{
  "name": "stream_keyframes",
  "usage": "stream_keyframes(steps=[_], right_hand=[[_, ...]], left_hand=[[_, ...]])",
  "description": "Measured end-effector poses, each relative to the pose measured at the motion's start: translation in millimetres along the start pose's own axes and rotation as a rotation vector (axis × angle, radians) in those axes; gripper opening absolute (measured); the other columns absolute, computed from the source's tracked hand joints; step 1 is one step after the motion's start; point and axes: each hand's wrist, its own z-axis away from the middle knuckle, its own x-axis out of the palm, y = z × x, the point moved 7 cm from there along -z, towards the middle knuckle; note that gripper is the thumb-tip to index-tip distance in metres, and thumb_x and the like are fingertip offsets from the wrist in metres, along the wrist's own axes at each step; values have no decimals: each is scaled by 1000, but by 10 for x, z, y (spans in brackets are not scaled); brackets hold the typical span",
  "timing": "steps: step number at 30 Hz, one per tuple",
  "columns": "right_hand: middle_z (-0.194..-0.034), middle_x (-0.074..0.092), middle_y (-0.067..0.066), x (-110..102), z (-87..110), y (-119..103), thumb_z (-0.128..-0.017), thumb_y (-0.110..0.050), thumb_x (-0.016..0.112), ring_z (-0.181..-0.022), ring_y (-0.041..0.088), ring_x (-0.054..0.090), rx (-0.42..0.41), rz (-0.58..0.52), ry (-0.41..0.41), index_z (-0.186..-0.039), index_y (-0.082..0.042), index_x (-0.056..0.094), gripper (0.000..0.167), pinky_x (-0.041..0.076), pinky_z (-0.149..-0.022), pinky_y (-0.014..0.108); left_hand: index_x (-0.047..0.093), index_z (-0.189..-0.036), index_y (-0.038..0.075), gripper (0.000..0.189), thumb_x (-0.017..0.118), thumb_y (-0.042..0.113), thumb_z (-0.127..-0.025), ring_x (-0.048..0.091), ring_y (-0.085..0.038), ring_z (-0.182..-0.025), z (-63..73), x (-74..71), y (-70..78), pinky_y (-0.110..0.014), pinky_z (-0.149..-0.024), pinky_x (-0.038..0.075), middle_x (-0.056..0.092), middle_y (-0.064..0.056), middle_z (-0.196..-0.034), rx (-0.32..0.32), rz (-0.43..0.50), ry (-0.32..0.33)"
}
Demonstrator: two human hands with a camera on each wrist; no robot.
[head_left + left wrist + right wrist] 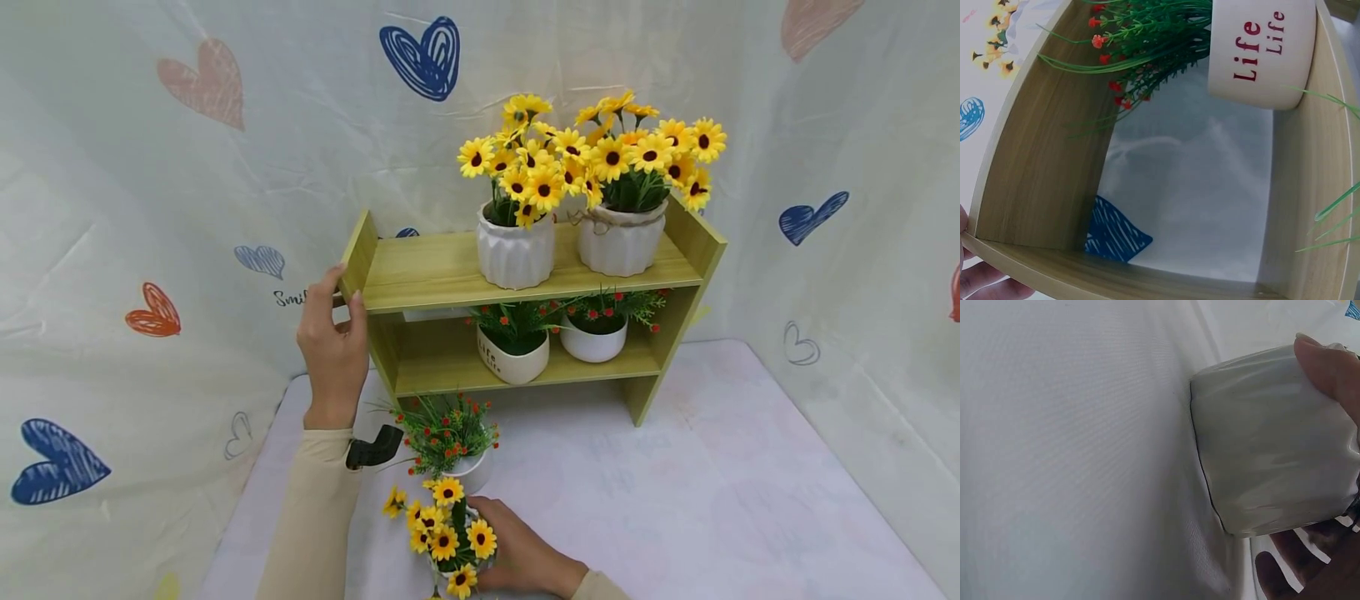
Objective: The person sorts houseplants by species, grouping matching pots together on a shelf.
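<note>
A two-tier wooden shelf [420, 287] stands on the table. My left hand [330, 350] holds its upper left corner; in the left wrist view, fingers [991, 281] show at the outside of the panel. Near the table's front, my right hand [525, 550] grips a potted plant with yellow sunflowers [444, 544]. Its white ceramic flowerpot [1272, 437] appears in the right wrist view with its base against the tablecloth, thumb on one side and fingers on the other. Just behind it is a pot of red-flowered greenery [450, 437], in front of the shelf's left leg.
Two white pots of yellow sunflowers [517, 250] [622, 242] stand on the top board, centre and right. Below them, a "Life" pot [513, 358] and a round white pot [595, 340] hold red-flowered greenery. A heart-patterned curtain [150, 208] surrounds the table [720, 492].
</note>
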Motion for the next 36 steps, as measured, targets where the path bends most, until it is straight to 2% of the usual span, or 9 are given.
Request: stream_keyframes(steps=[7, 12, 17, 22, 24, 27, 32, 35, 36], right_hand=[[-138, 60, -12, -15, -22, 41, -77, -34, 96, -119, 3, 56, 52, -26, 55, -149, -18, 54, 85, 52, -103, 32], [-134, 63, -16, -22, 65, 72, -72, -25, 96, -117, 6, 59, 147, -92, 54, -146, -24, 59, 83, 53, -102, 35], [-141, 62, -2, -73, 230, 81, -66, -17, 91, -126, 24, 58, 247, -131, 59, -149, -20, 58, 89, 52, -103, 54], [-151, 55, 15, -218, 403, -39, -76, -23, 90, -134, 44, 52, 237, -88, 73, -152, -7, 52, 86, 45, -104, 72], [-152, 53, 17, -305, 472, -128, -80, -24, 89, -135, 45, 51, 207, -58, 84, -153, -5, 50, 85, 45, -104, 71], [-154, 50, 20, -459, 589, -299, -85, -25, 86, -138, 39, 49, 123, -2, 127, -155, -3, 45, 84, 48, -105, 62], [-148, 56, 11, -756, 702, -633, -87, -21, 86, -134, 19, 53, -108, 40, 290, -157, -14, 46, 81, 52, -105, 41], [-143, 59, 3, -933, 702, -843, -90, -22, 84, -127, 16, 57, -247, -9, 371, -157, -21, 46, 77, 51, -105, 36], [-143, 59, 2, -995, 697, -920, -89, -24, 86, -126, 17, 58, -284, -8, 396, -157, -20, 46, 79, 51, -105, 35]], left_hand=[[60, -142, 2, 35, 59, 4, -107, 71, -41, -99, 17, 3, 0, 5, -77, 40, 65, -27, -116, -2, 1, -4], [60, -142, 1, 36, 58, 3, -106, 71, -42, -100, 34, -5, 1, 5, -77, 40, 65, -27, -115, -5, 3, -7], [60, -142, 1, 36, 59, 2, -106, 71, -42, -100, 38, -13, 5, 5, -77, 39, 65, -27, -115, -3, -4, -6], [60, -142, 1, 36, 59, 3, -106, 71, -41, -100, 31, -7, 7, 5, -77, 40, 65, -27, -114, -1, -2, -7], [60, -142, 1, 36, 59, 3, -106, 71, -42, -100, 24, -6, 11, 5, -77, 40, 65, -27, -115, -1, 0, -7], [61, -142, 0, 35, 59, 3, -106, 71, -42, -100, 16, -8, 13, 5, -76, 40, 65, -27, -115, -4, 4, -3], [61, -141, -1, 36, 59, 3, -106, 71, -42, -99, 9, -4, 3, 5, -76, 40, 65, -28, -116, -9, 14, 0], [61, -142, 0, 36, 59, 3, -106, 71, -42, -99, 7, 2, 1, 5, -76, 41, 65, -28, -116, -9, 11, -2], [61, -142, 0, 36, 59, 3, -106, 71, -41, -100, 5, 4, 1, 2, -75, 45, 65, -27, -116, -8, 4, -4]])
